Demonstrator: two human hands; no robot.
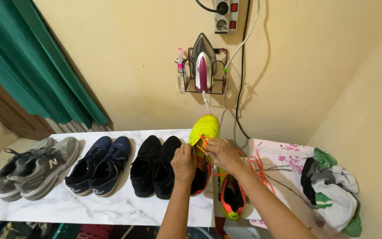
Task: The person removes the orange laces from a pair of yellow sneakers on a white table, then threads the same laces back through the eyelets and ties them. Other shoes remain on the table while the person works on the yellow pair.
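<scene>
A neon yellow shoe [205,127] with an orange lining stands at the right end of a white marble-look table [89,206]. My left hand [184,163] grips its side near the opening. My right hand [221,153] pinches the orange lace [256,164] over the shoe's tongue. The lace trails off to the right. Its yellow partner shoe [232,200] lies just right of the table edge, below my right forearm.
Left of the yellow shoe stand a black pair [154,166], a navy pair [100,164] and a grey pair [34,166]. An iron [203,65] hangs in a wall rack above. A floral board [284,161] with crumpled clothes [332,190] is at the right. A green curtain [40,57] hangs at the left.
</scene>
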